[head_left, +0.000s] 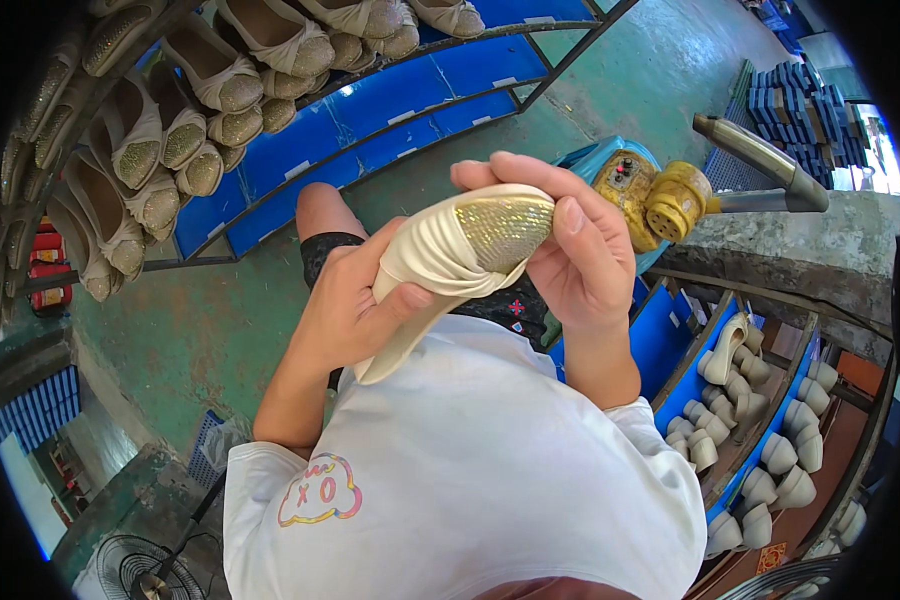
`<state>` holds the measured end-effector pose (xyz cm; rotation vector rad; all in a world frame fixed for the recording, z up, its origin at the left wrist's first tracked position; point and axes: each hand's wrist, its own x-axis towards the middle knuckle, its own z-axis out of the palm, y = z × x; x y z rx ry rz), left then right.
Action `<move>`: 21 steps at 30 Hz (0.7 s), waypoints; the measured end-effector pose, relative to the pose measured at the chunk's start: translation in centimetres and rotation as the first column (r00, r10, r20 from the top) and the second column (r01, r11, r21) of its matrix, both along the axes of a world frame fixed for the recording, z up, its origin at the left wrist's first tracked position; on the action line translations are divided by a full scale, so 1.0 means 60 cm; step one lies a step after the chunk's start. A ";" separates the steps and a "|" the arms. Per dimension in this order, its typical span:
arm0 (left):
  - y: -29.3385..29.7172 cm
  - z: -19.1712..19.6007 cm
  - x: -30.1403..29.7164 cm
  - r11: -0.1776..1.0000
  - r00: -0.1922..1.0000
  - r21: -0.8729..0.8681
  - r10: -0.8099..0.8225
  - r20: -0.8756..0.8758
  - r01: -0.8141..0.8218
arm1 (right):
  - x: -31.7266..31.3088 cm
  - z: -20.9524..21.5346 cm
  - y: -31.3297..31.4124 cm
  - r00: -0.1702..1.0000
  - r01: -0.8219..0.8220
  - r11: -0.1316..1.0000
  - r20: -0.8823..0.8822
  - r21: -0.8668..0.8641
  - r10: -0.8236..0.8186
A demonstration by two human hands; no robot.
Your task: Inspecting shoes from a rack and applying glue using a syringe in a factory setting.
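A cream shoe [435,250] with a pleated band and a glittery gold toe is held up in front of my chest, its toe pointing up and to the right. My left hand [355,290] is closed around its middle, thumb lying across the pleats. Against the toe end rests my right hand [580,235], its thumb on the glitter edge and its fingers curled over the far side. The shoe's inside faces away and is hidden.
At upper left a rack [300,165] with blue shelves carries many matching shoes [240,85]. A yellow machine [660,200] with a metal arm stands at right. Below it, a blue-lined shelf [740,430] holds beige heel-shaped pieces. A fan [145,575] sits at lower left.
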<state>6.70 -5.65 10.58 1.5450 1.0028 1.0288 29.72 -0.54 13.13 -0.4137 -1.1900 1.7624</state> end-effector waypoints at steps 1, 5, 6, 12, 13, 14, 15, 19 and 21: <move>-0.003 -0.005 -0.001 0.999 0.999 -0.039 -0.005 0.037 0.007 | -0.007 0.001 0.000 0.999 -0.021 1.000 -0.037 -0.004 0.021; -0.012 -0.029 -0.009 0.990 0.932 -0.087 -0.075 0.354 0.113 | -0.032 0.000 -0.010 0.990 -0.060 0.995 -0.128 -0.074 0.050; -0.011 -0.034 -0.015 0.976 0.919 -0.144 -0.097 0.381 0.163 | -0.034 0.000 -0.011 0.988 -0.065 0.994 -0.143 -0.089 0.052; 0.023 -0.048 -0.009 0.837 0.812 -0.425 -0.037 0.583 0.343 | 0.009 0.012 -0.041 0.806 0.178 0.852 0.424 0.493 -0.414; 0.027 -0.056 -0.002 0.803 0.758 -0.475 0.045 0.651 0.360 | 0.021 0.021 -0.056 0.761 0.092 0.805 0.480 0.586 -0.436; 0.035 -0.056 0.006 0.839 0.730 -0.433 0.063 0.681 0.331 | 0.033 0.030 -0.069 0.714 0.000 0.745 0.522 0.667 -0.467; 0.043 -0.059 0.015 0.865 0.692 -0.391 0.073 0.718 0.314 | 0.026 0.030 -0.077 0.761 -0.065 0.726 0.505 0.685 -0.407; 0.058 -0.084 0.037 0.828 0.596 -0.334 0.000 0.803 0.450 | 0.040 -0.006 -0.117 0.596 -0.114 0.477 0.444 0.872 -0.669; 0.048 -0.062 0.058 0.769 0.577 -0.343 -0.040 0.816 0.539 | 0.061 0.007 -0.151 0.570 -0.044 0.442 0.386 0.896 -0.725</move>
